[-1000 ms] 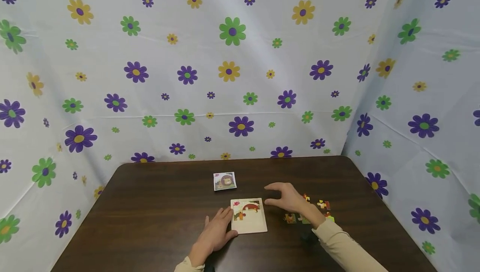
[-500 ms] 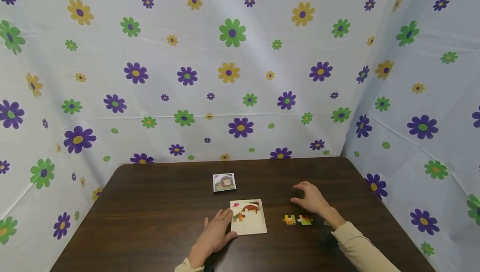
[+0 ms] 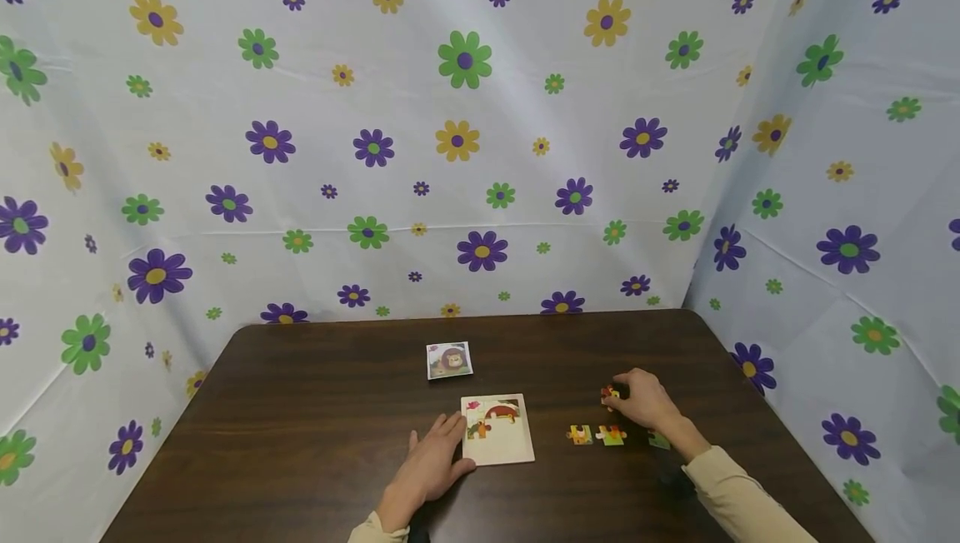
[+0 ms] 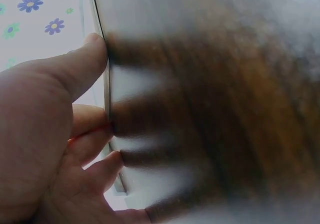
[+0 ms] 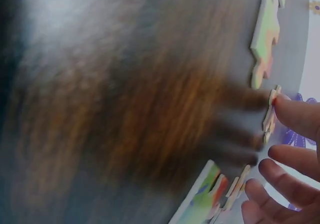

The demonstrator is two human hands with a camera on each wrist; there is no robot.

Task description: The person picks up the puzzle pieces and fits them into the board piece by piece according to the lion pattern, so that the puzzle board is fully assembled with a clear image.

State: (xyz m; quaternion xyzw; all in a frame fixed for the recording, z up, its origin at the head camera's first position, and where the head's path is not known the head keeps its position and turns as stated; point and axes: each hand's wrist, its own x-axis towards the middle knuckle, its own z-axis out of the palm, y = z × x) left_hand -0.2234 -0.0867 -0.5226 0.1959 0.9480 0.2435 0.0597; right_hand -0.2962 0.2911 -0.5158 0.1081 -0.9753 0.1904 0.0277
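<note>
My left hand (image 3: 430, 461) rests along the left edge of a pale square puzzle board (image 3: 506, 447); in the left wrist view its thumb and fingertips (image 4: 95, 47) meet the board's edge. A few pieces fill the board's upper part. My right hand (image 3: 647, 399) is low over loose pieces on the right, its fingers loosely bent. The thumb overlaps the end of a red and yellow puzzle piece (image 3: 608, 394) in the right wrist view. The fingertips show close to another piece (image 5: 237, 186). The hand hides some of the pieces in the head view.
Two puzzle pieces, an orange-yellow one (image 3: 581, 435) and a green one (image 3: 612, 435), lie right of the board. Another green piece (image 3: 659, 440) lies beside the right wrist. Behind the board stands a lion picture card (image 3: 449, 361). A flowered curtain (image 3: 420, 110) surrounds the brown table (image 3: 322, 410).
My right hand has moved right and slightly down from beside the board, over the loose pieces, uncovering the red and yellow piece. The left hand stays at the board.
</note>
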